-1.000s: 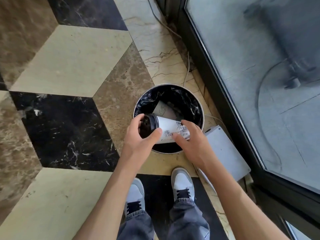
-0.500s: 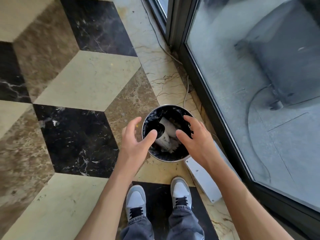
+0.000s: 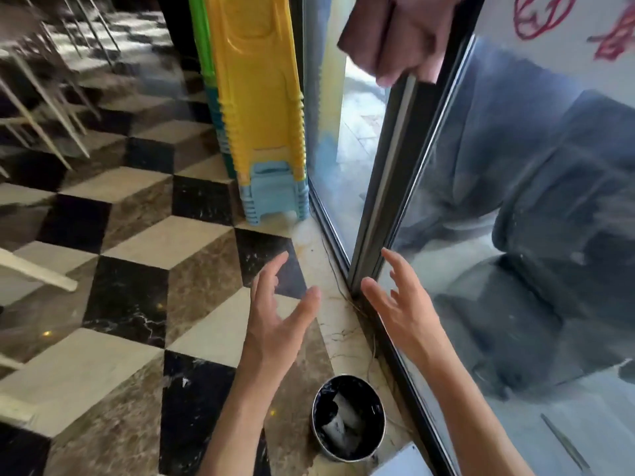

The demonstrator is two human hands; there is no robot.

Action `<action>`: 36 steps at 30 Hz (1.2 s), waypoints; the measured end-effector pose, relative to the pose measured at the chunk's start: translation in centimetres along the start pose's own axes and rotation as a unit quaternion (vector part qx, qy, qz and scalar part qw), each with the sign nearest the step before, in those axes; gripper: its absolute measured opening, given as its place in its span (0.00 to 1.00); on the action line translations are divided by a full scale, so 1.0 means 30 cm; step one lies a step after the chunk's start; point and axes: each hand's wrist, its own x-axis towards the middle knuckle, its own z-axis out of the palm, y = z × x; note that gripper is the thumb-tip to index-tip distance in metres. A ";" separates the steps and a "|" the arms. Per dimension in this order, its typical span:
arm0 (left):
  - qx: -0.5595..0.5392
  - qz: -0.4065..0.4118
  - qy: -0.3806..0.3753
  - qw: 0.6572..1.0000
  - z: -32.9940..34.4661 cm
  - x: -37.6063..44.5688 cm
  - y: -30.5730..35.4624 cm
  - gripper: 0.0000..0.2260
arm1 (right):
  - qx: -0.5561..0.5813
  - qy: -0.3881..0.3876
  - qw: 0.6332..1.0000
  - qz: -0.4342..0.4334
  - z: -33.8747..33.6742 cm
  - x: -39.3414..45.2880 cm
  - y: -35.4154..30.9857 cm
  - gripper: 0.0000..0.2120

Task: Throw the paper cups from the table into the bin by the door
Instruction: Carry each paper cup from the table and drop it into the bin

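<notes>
A round metal bin [image 3: 318, 438] with a black liner stands on the floor beside the glass door, low in the view. White paper cups [image 3: 343, 415] lie inside it. My left hand [image 3: 275, 317] is raised well above and beyond the bin, fingers spread, holding nothing. My right hand [image 3: 400, 307] is level with it, near the door frame, also spread and holding nothing. A wide gap separates the two hands.
A dark-framed glass door [image 3: 385, 187] runs along the right. A tall stack of yellow and blue plastic stools [image 3: 264, 115] stands by it. Chair legs [image 3: 41, 97] fill the far left. A white flat object [image 3: 402, 462] lies by the bin. The floor is patterned marble.
Both hands let go of the cup, which dropped into the bin. The hands rose and spread, and the view swung up from the bin toward the door and room.
</notes>
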 end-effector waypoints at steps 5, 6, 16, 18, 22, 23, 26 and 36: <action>-0.021 0.081 0.016 0.996 -0.137 -0.042 0.400 0.26 | 0.013 0.037 0.997 -0.073 -0.176 -0.037 -0.407 0.30; -0.020 0.093 0.019 0.995 -0.165 -0.053 0.466 0.27 | 0.011 0.043 0.995 -0.088 -0.208 -0.048 -0.476 0.30; 0.025 0.183 0.058 0.981 -0.400 -0.123 0.834 0.36 | 0.011 0.068 0.984 -0.163 -0.334 -0.178 -0.833 0.35; 0.027 0.179 0.065 0.981 -0.439 -0.137 0.843 0.37 | 0.019 0.066 0.983 -0.168 -0.329 -0.197 -0.860 0.38; 0.033 0.165 0.075 0.983 -0.495 -0.173 0.847 0.34 | 0.037 0.050 0.979 -0.196 -0.308 -0.214 -0.901 0.39; 0.033 0.163 0.081 0.983 -0.507 -0.185 0.848 0.33 | 0.044 0.042 0.976 -0.208 -0.302 -0.214 -0.915 0.38; 0.036 0.156 0.120 0.980 -0.546 -0.235 0.847 0.33 | 0.055 0.002 0.966 -0.252 -0.275 -0.212 -0.961 0.34; 0.062 0.088 0.325 0.940 -0.805 -0.574 0.824 0.33 | 0.092 -0.186 0.923 -0.323 0.067 -0.335 -1.166 0.37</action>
